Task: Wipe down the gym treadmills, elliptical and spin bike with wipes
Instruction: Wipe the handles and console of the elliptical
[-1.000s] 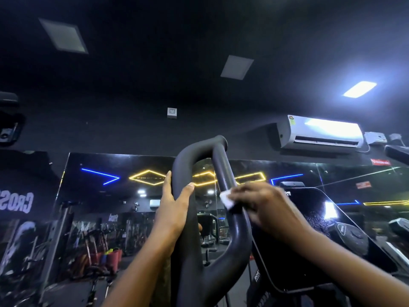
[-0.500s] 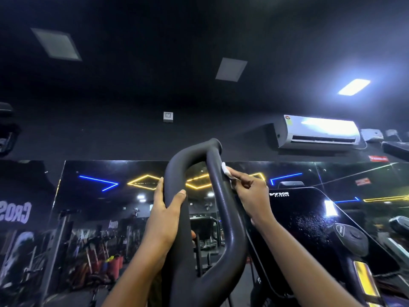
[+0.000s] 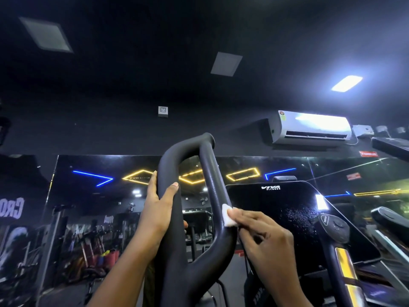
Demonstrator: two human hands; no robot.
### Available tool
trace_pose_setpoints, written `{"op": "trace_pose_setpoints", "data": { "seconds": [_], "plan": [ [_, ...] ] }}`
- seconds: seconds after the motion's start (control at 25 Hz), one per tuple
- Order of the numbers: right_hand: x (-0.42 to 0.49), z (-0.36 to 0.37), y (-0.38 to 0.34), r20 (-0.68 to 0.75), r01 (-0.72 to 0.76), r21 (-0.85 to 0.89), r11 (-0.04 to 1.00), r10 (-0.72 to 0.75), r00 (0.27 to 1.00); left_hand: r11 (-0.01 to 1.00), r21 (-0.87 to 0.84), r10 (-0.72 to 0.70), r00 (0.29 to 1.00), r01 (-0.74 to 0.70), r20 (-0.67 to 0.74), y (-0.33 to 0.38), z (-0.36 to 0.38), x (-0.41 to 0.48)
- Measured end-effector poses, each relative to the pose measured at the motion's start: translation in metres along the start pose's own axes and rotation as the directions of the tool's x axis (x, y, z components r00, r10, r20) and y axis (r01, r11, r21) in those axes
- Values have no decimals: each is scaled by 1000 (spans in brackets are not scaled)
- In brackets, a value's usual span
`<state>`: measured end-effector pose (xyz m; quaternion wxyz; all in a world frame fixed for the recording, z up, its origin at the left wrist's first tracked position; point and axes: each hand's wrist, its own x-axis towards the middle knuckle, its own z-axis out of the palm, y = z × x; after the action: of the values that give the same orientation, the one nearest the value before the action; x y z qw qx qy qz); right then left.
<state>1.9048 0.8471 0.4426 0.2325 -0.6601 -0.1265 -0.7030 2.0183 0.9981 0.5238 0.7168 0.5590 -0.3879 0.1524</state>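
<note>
Since half a second before: the wipe (image 3: 228, 214) had travelled down the right limb of the looped handle (image 3: 188, 147), from just under the top bend to the lower curve where the limb swings inward. The right hand (image 3: 267, 240) came down with it. The left hand (image 3: 158, 209) had not shifted.

The wipe, a small white folded pad, lay pressed flat against the outer face of the right limb, at about 4 o'clock of the loop's opening. The right hand pinched it between thumb and fingertips (image 3: 238, 214), the remaining fingers curled under, forearm entering from 5 o'clock of the view.

The left hand grasped the left limb at 9 o'clock of the opening, thumb wrapped over the front, fingers behind the bar, forearm entering from 7 o'clock.

The handle was matte black, upright, and stood at 6 o'clock of the view. Which machine it belonged to could not be told.

At 3 o'clock from the wipe, just beside the right hand: a dark console (image 3: 287, 218), screen off, marked "VIVA FITNESS", speckled with droplets or dust. At 4 o'clock of the view: a side grip (image 3: 334, 227) with buttons, a yellow band below it.

Behind, a wall mirror (image 3: 88, 196) showed blue and yellow neon lines and gym gear. At 2 o'clock: a white air conditioner (image 3: 309, 129), with a lit ceiling light (image 3: 346, 83) above it.
</note>
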Motion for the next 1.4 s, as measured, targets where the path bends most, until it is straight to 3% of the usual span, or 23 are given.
{"op": "trace_pose_setpoints", "data": {
  "seconds": [0.16,0.4,0.52,0.64,0.84,0.96,1.0,1.08,1.16,1.2,1.28,1.4],
  "plan": [
    [41,-4,-14,-65,161,-172,972,-174,983,1000,-14,-23,1000,23,5,0,0,0],
    [189,51,10,25,109,-337,935,-107,994,998,-57,17,1000,-16,4,-4,2,1],
    [213,69,20,3,-8,-385,923,9,1000,998,-54,19,1000,-19,0,-6,0,4],
    [211,82,19,60,20,-563,826,17,998,998,-62,17,1000,-16,20,-5,1,3],
    [188,82,-10,189,181,-677,714,-70,980,998,-61,34,999,-34,7,-3,2,1],
    [158,87,-20,397,471,-523,711,-286,872,998,-45,51,998,-52,-24,-1,4,-1],
    [152,85,-20,423,499,-450,741,-315,850,998,-49,38,999,-39,-20,-1,4,-2],
    [165,77,-11,293,420,-372,828,-325,899,998,-58,2,1000,-2,6,-1,3,-4],
    [193,71,-1,93,226,-373,900,-207,974,998,-63,-18,999,19,27,-1,1,-3],
    [205,70,1,75,152,-401,903,-133,988,998,-61,-21,999,23,29,1,1,-4],
    [216,78,-1,193,166,-564,809,-66,979,999,-39,-8,1000,9,25,3,0,-4],
    [204,88,-13,318,323,-654,684,-139,938,997,-78,-20,999,23,39,5,1,-7]
  ]
}}
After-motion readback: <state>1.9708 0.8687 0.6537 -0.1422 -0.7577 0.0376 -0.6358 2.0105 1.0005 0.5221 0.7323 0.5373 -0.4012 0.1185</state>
